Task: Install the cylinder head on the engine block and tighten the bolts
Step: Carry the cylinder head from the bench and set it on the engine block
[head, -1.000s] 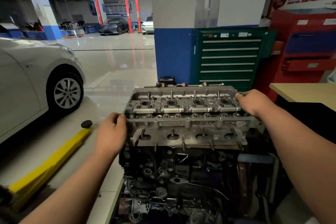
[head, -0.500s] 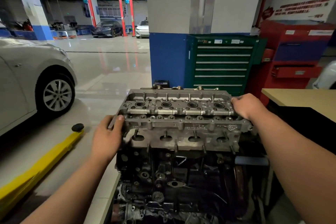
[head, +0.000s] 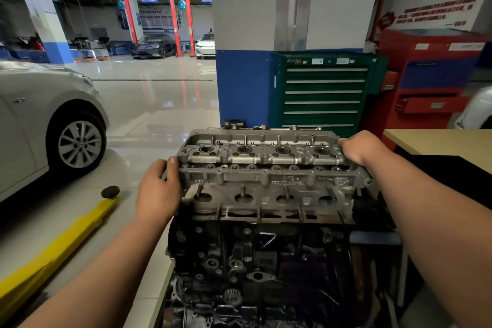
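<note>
Both hands hold the cylinder head (head: pixel 266 176) by its ends. The left hand (head: pixel 157 194) wraps the near-left corner with the thumb on top, and the right hand (head: pixel 366 150) curls its fingers (head: pixel 346 142) over the far-right edge. Gripping opposite ends likely keeps the heavy casting level and lets it be nudged into line. It sits atop the dark engine block (head: pixel 266 261), roughly square to it. Whether it is fully seated I cannot tell. Tightening, I judge, has not yet begun.
</note>
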The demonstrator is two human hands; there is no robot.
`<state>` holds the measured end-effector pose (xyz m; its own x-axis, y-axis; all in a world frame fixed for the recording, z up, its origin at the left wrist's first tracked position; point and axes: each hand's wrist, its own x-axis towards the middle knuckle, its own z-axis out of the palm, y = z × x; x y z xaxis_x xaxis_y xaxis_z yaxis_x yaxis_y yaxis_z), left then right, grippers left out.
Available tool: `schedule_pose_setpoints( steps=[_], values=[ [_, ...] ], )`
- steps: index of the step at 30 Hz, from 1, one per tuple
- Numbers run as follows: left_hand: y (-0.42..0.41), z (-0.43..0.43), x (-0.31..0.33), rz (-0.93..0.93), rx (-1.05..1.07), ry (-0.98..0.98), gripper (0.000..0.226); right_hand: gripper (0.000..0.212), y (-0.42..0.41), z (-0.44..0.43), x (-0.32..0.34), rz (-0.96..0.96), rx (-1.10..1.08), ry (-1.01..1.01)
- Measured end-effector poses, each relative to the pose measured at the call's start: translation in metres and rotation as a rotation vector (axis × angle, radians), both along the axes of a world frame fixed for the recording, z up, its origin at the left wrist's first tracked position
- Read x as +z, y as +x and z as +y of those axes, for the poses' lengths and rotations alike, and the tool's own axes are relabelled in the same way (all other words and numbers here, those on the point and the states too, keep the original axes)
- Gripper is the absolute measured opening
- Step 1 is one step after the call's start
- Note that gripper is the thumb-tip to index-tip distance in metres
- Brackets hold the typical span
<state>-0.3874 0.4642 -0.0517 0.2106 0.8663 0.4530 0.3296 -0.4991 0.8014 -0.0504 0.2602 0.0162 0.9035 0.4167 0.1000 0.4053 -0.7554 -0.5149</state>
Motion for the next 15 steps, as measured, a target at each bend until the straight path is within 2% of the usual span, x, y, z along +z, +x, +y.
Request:
schedule_pose_setpoints(
  steps=[7,15],
  values=[
    [0.011,0.022,0.010,0.052,-0.022,-0.027,0.040,0.053,0.008,0.009,-0.002,0.009,-0.022,-0.008],
    [-0.004,0.007,0.003,0.079,-0.054,-0.004,0.034,0.054,0.004,0.001,-0.002,0.017,0.032,-0.013]
  ],
)
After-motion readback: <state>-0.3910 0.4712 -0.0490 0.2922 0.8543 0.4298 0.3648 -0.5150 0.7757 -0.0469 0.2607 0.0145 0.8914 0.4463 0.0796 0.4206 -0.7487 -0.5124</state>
